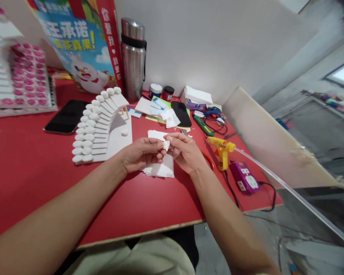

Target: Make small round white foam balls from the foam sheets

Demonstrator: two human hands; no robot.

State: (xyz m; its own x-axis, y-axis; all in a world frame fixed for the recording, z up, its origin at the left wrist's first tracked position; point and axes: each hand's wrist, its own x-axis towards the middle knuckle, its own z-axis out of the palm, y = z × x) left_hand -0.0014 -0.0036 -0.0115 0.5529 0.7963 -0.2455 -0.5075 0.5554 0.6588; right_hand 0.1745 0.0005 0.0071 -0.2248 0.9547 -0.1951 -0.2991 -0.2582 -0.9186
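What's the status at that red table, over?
Left hand and right hand both pinching small white piece. Piece held above white sheets. Yellow glue gun off to the right, light on; nothing seen blocking the hands.
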